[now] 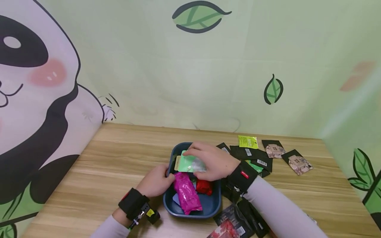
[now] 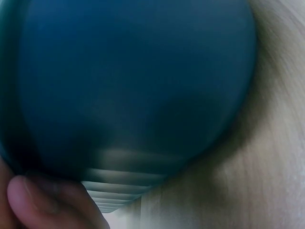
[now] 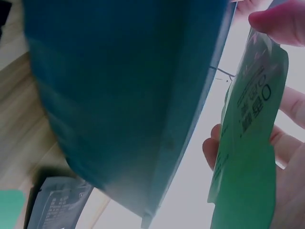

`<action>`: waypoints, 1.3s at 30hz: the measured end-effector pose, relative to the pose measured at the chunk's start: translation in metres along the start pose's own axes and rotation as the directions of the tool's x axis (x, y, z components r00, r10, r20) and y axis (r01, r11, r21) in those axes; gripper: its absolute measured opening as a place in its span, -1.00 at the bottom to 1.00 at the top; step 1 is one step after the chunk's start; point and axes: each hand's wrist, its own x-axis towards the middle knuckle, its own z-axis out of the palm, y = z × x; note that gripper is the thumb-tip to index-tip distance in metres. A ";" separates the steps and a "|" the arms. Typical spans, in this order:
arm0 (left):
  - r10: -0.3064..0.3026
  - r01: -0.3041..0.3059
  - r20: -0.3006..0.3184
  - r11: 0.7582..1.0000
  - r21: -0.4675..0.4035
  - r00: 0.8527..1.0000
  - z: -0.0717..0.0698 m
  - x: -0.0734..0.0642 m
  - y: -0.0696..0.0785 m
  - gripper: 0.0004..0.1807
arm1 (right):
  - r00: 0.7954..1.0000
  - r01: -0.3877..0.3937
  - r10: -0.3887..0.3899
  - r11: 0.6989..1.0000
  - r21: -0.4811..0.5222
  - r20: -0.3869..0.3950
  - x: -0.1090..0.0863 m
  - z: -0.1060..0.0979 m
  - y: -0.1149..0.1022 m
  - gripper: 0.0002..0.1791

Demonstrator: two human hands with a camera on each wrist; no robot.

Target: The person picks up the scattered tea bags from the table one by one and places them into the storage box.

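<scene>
Right sleeve (image 1: 282, 205): nearest us, slanting in from the lower right — it passes over some of the black packets (image 1: 239, 152) towards the bin (image 1: 209, 205).
Green packet (image 1: 189, 163): held over the bin's far half; whether it touches anything beneath, we cannot tell.
Packet from fingers: it juts leftward out of the right hand (image 1: 214, 162), long axis roughly side to side, crossing the bin's longer, near-to-far run.
Right fingers: pinching the green packet, thumb at its near edge, fingertips at its far edge.
Left hand (image 1: 154, 181): thumb and fingers gripping the bin's left rim, just beside the packet; the right is nearer, being in contact with it.
In the bin: one pink packet (image 1: 188, 193), lying near to far; one red packet (image 1: 204, 187) to its right; one tan edge (image 1: 177, 162) by the green packet.
On the table (image 1: 128, 155): one yellow packet (image 1: 248, 141), two house packets (image 1: 297, 162) at far right, one red-pictured packet (image 1: 224, 230) at the near edge.
Black packets, counted: at least three right of the bin's far end — they overlap, so we give no full total.
</scene>
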 end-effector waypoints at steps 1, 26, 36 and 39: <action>0.000 0.000 0.001 1.000 -0.001 1.000 0.000 0.000 0.000 -0.83 | 1.000 0.004 -0.004 1.000 -0.001 0.005 0.001 0.001 0.000 -0.32; -0.005 0.005 -0.032 1.000 0.000 0.999 0.002 -0.002 0.004 -0.82 | 0.977 -0.189 0.195 0.979 -0.074 0.091 -0.044 -0.003 0.018 0.19; -0.002 0.002 -0.041 1.000 0.004 0.999 0.001 -0.001 0.003 -0.79 | 0.955 -0.285 0.289 0.956 -0.075 0.061 -0.096 -0.008 0.036 0.13; -0.003 0.003 -0.041 1.000 -0.004 0.999 0.001 -0.002 0.003 -0.78 | 0.953 -0.288 0.294 0.954 -0.086 0.073 -0.107 -0.008 0.039 0.10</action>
